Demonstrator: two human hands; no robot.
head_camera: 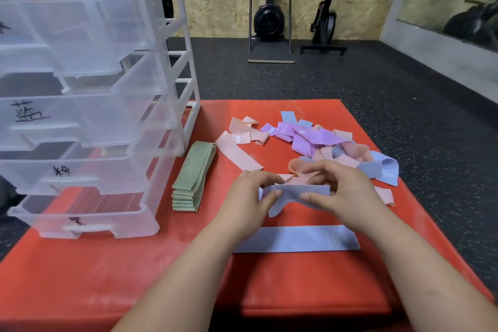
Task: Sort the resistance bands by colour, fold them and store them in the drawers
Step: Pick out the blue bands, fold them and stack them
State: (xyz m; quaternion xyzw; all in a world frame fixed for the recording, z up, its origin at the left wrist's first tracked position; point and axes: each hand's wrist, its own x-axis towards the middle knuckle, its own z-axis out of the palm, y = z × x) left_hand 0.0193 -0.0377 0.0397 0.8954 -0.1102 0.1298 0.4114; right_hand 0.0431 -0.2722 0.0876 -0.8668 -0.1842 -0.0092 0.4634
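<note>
My left hand (252, 197) and my right hand (341, 188) both pinch a blue band (292, 194) just above the red mat (134, 264). One end of it hangs down below my left thumb. A second blue band (299, 240) lies flat on the mat under my wrists. A stack of folded green bands (192, 178) rests beside the clear drawer unit (89, 105). Behind my hands is a loose heap of pink bands (242, 148), purple bands (301, 137) and more blue bands (382, 167).
The drawer unit stands at the left of the mat with several drawers pulled out, some marked in black pen. Black rubber floor surrounds the mat. Exercise machines (269, 19) stand against the far wooden wall.
</note>
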